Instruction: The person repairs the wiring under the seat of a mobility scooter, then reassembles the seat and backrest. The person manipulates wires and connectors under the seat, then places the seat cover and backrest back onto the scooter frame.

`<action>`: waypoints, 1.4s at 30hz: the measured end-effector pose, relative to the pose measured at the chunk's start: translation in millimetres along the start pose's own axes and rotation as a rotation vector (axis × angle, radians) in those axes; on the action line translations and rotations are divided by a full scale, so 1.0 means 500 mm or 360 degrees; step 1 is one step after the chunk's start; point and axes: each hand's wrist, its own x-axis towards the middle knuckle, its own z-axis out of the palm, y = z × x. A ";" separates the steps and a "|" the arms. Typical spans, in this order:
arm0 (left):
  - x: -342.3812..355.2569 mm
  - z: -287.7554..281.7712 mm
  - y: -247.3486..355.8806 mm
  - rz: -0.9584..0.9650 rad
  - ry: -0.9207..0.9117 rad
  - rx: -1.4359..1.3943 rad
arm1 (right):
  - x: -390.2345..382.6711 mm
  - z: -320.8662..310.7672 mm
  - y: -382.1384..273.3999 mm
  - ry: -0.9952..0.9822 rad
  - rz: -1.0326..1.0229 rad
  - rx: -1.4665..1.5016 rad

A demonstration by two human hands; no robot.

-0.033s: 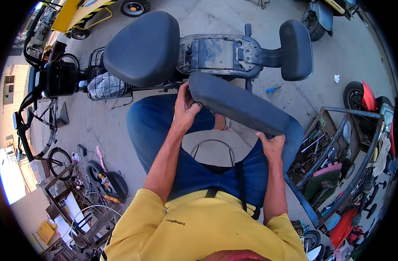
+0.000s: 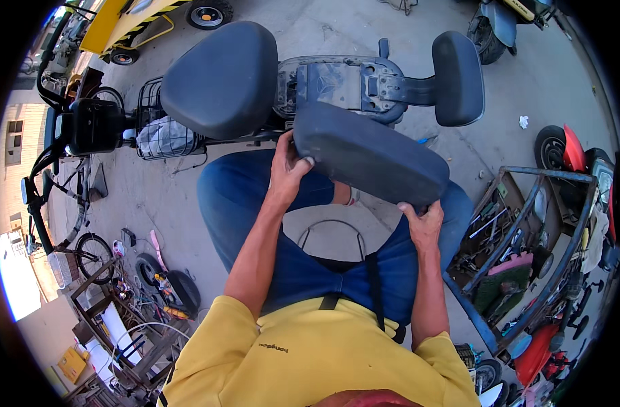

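Between my two hands is a long, dark grey padded seat cushion (image 2: 371, 150), tilted so that its left end lies farther from me. My left hand (image 2: 288, 166) grips its left end, thumb on the near edge and fingers partly hidden behind it. At the near right corner, my right hand (image 2: 424, 220) holds it with the thumb against the edge; its other fingers are partly hidden below. Just beyond stands an electric scooter with a wide front saddle (image 2: 222, 78), a dusty rear seat base (image 2: 333, 85) and a padded backrest (image 2: 458, 78).
A metal-framed bin (image 2: 486, 271) of tools and parts stands at my right. Loose tyres (image 2: 182, 292) and scrap lie at the left. A wire basket (image 2: 162, 129) hangs on the scooter's front. A blue-handled tool (image 2: 428, 140) lies on the floor past the cushion.
The cushion has tipped, so more of its broad upper face shows and it covers more of the seat base's near edge. Both hands keep their hold.
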 end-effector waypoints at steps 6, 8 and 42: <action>0.063 0.003 -0.018 -0.0026 0.0434 0.0313 | 0.110 0.040 -0.027 -0.0021 0.0053 0.0030; 0.076 -0.005 -0.004 0.0027 0.0533 0.0335 | 0.145 0.044 -0.077 -0.0151 0.0099 -0.0118; 0.346 0.155 0.091 0.0881 0.0276 0.2254 | 0.469 0.167 -0.176 0.0449 -0.0920 -0.0632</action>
